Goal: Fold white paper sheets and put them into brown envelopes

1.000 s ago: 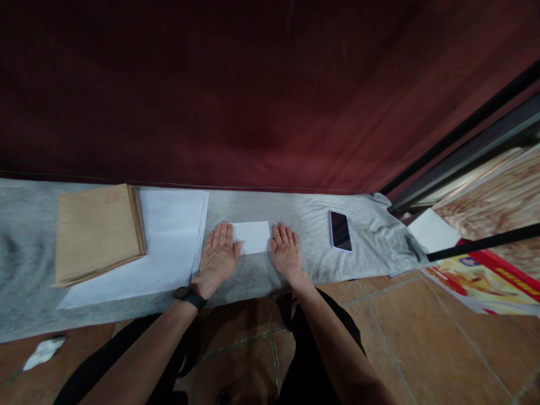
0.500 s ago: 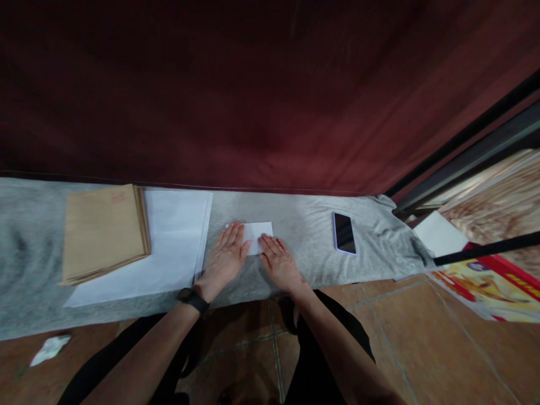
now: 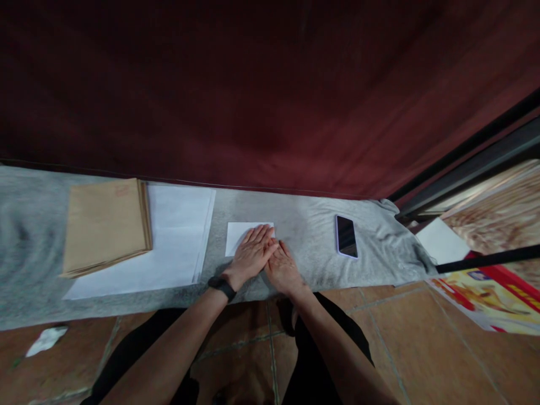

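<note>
A small white piece of paper (image 3: 237, 233) lies flat on the grey cloth in front of me. My left hand (image 3: 252, 252) rests palm down with its fingers stretched out over the right part of the paper. Beside it my right hand (image 3: 283, 269) lies flat at the paper's right edge, its fingertips partly covered by the left hand. Neither hand grips anything. The right side of the paper is hidden beneath the hands.
To the left, a stack of brown envelopes (image 3: 103, 225) sits on large white sheets (image 3: 177, 236). A phone (image 3: 346, 236) lies on the grey cloth (image 3: 312, 225) at right. A dark red curtain (image 3: 270, 112) hangs behind. A colourful box (image 3: 489, 295) stands beyond the black bar.
My left hand has slid right across the paper until it meets and overlaps my right hand, uncovering the paper's left side. My right hand stays nearly in place.
</note>
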Demonstrator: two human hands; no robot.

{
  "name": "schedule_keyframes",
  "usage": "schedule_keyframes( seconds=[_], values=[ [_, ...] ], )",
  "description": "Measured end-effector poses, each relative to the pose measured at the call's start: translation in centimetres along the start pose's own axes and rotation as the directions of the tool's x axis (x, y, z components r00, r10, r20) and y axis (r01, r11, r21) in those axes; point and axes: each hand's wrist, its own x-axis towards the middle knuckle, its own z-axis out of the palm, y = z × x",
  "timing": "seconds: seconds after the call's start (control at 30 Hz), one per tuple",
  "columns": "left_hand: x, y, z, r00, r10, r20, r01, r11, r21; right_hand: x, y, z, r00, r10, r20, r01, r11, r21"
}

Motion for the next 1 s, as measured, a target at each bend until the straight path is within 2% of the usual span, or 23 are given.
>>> schedule_keyframes(
  seconds=[0.27, 0.43, 0.53, 0.6, 0.77, 1.0],
  values=[
    [-0.8, -1.6, -0.5, 0.996, -0.090, 0.009, 0.089, 0.990, 0.108, 0.6, 0.2, -0.5, 0.995, 0.099, -0.010, -0.099, 0.994, 0.039],
    [-1.7, -3.0, -1.0, 0.984, -0.178, -0.032, 0.180, 0.973, 0.144, 1.2, 0.8, -0.8, 0.980, 0.199, -0.017, -0.198, 0.980, 0.019],
    [-2.3, -3.8, -1.3, 0.981, -0.188, -0.047, 0.193, 0.967, 0.164, 1.7, 0.9, -1.0, 0.967, 0.253, -0.034, -0.252, 0.967, 0.022],
    [-2.7, -4.0, -1.4, 0.983, -0.175, -0.061, 0.183, 0.969, 0.166, 2.2, 0.8, -1.1, 0.969, 0.242, -0.046, -0.240, 0.970, 0.036],
    [-3.3, -3.7, -1.7, 0.991, -0.124, -0.050, 0.130, 0.979, 0.156, 3.5, -0.3, -0.5, 0.994, 0.106, -0.024, -0.104, 0.992, 0.064],
    [-3.5, -3.5, -1.9, 0.989, -0.147, -0.018, 0.148, 0.974, 0.169, 4.5, -0.7, 0.8, 0.975, 0.211, -0.064, -0.211, 0.977, 0.013]
  ],
)
